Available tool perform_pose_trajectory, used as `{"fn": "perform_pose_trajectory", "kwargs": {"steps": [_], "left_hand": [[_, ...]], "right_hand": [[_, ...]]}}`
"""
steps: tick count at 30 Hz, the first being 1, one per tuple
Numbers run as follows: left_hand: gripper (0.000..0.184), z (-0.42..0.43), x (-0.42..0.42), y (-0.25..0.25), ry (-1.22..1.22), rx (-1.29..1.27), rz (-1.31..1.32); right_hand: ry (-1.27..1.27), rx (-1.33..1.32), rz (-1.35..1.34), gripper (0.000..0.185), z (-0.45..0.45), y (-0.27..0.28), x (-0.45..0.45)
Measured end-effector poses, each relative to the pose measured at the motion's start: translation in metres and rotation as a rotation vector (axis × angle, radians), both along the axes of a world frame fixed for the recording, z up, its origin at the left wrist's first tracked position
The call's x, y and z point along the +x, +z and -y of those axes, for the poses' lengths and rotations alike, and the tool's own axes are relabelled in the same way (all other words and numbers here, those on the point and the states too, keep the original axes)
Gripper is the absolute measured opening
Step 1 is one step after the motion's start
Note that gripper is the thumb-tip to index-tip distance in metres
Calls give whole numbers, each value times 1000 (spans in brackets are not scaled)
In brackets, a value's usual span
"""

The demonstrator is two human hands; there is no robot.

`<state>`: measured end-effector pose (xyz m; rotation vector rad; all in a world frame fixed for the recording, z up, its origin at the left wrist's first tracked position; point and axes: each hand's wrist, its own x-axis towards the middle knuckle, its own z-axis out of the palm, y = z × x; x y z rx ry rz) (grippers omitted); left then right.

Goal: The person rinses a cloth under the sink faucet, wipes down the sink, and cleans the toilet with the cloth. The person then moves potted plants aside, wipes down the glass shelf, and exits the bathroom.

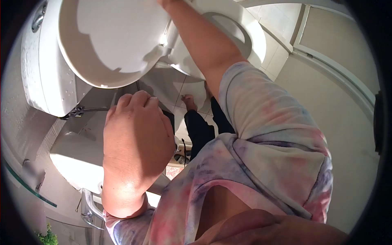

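My left hand is curled into a fist, its back towards me, just below the raised toilet lid. Anything inside those fingers is hidden. My right arm stretches across the toilet, and only the edge of my right hand shows at the top of the view, in front of the lid. Its fingers are out of sight. The toilet seat lies beyond my right forearm. The white toilet tank stands behind the lid, with a chrome flush button on it.
A white basin with a chrome faucet is at the lower left. Near it are a glass shelf edge and a green plant. A dark hose runs beside the tank. A framed panel stands at the right.
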<state>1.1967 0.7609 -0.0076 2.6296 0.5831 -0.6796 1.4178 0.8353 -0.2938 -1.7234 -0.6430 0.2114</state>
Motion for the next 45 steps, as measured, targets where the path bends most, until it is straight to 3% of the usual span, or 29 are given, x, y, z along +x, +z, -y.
{"fn": "perform_pose_trajectory", "kwargs": {"steps": [1,3,4,6,8,11,13,14,15,16,17,19,20,22,23,25,27,29,30,31,32,33,35,36,37,39,42,44,45], "left_hand": [[15,-2,1,1,2,5,13],[16,-5,-1,1,-13,12,-23],[16,-5,-2,0,-6,10,-18],[18,-6,-6,-5,-30,29,34],[18,-8,-14,-15,-36,40,30],[27,-14,-6,-14,4,27,-114],[27,-29,-11,-28,50,110,-56],[28,-37,-11,-30,68,195,45],[31,-36,6,1,356,82,72],[35,-40,-5,5,511,-27,468],[37,-43,-11,9,558,13,683],[36,-39,-29,23,730,-11,907],[36,-34,-46,35,765,1,928],[44,-20,-79,53,1013,-347,943],[44,-11,-99,58,1055,-335,966],[68,4,-142,60,1164,-1078,511],[92,38,-168,78,1213,-1468,326],[104,55,-203,60,1255,-1963,396],[101,62,-211,60,1373,-2071,548],[98,67,-219,56,1479,-2177,703],[98,67,-227,47,1482,-2180,740],[90,66,-235,34,1611,-2097,784],[83,74,-253,38,1748,-2010,849],[75,85,-260,46,1647,-1791,903],[66,83,-271,32,1482,-2015,916],[50,80,-292,6,1085,-2413,846],[48,84,-313,6,1041,-2331,857],[37,83,-324,-1,1123,-2013,822],[37,84,-328,-4,1129,-2017,832]], "right_hand": [[2,5,13,53,1,-37,-16],[-359,90,123,51,-2,-114,-47],[-351,90,128,51,-2,-102,-64],[-340,216,-710,60,22,-40,-138],[-322,264,-1125,66,35,-2,-184],[-190,-5,-894,61,37,46,-222],[-87,43,-946,56,37,94,-226],[-46,345,-1275,53,48,131,-213],[13,656,-1597,49,64,166,-203],[179,632,-1294,49,58,154,-194],[301,318,-904,48,65,168,-179],[428,-162,-96,43,81,200,-150],[582,-271,80,43,95,228,-140],[843,-447,441,52,121,278,-125],[883,-470,399,54,133,305,-129],[941,-430,400,55,154,345,-150],[1112,-387,475,57,165,359,-180],[1389,-133,526,49,172,371,-236],[1728,-480,246,34,171,386,-262],[1724,-348,371,24,181,386,-285],[1686,-23,536,23,194,387,-298],[1709,-23,546,23,197,387,-311],[1886,-55,293,23,201,385,-334],[1902,-24,151,28,199,384,-334],[1923,-23,156,28,195,378,-337],[1568,141,-323,38,188,366,-341],[1203,101,-971,39,163,343,-354],[1273,-37,-899,38,155,328,-360],[1332,-163,-816,36,151,322,-363]]}}
